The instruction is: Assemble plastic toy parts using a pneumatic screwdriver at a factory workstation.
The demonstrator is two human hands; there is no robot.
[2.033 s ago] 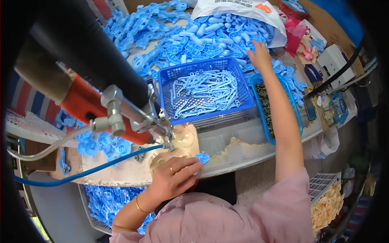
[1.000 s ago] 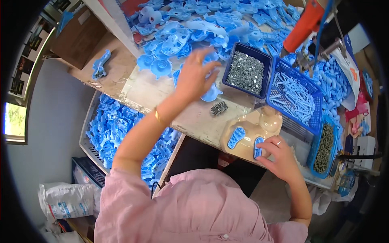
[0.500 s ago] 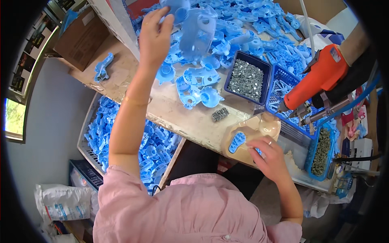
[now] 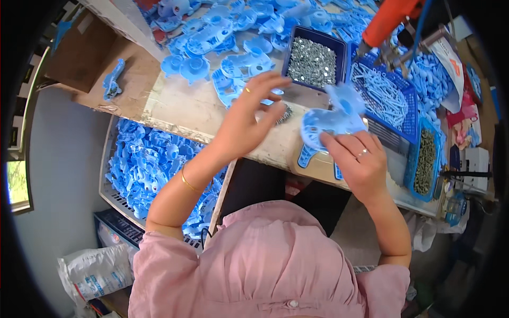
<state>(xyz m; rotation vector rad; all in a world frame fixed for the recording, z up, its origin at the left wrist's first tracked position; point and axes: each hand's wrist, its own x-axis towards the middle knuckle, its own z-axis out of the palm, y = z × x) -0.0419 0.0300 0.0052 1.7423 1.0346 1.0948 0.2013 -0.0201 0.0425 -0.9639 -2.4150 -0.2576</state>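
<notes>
My right hand [image 4: 360, 161] grips a light-blue molded plastic shell [image 4: 331, 121] by its near edge, with the thumb and fingers closed on it. The shell is held over a tan fixture [image 4: 319, 168]. Two blue plastic pieces show in the fixture below the shell, one of them an elongated leg-shaped part [image 4: 306, 156]. To the left, my left hand [image 4: 249, 114] is empty, fingers apart, over the table's near part. A small heap of metal pieces [image 4: 285, 114] lies beside its fingers, partly hidden. Just beyond it lie more open blue shells [image 4: 225, 87].
A dark-blue bin of small metal pieces [image 4: 313, 59] stands beyond the fixture, beside a blue basket of light-blue rods [image 4: 379, 98]. An orange-red power screwdriver [image 4: 389, 24] hangs above. A cyan tray of screws [image 4: 424, 159] sits right; a crate of blue parts [image 4: 154, 177] stands lower left.
My left hand has come back from the far pile and no longer holds a shell. A blue shell is now in my right hand over the fixture. The view has shifted.
</notes>
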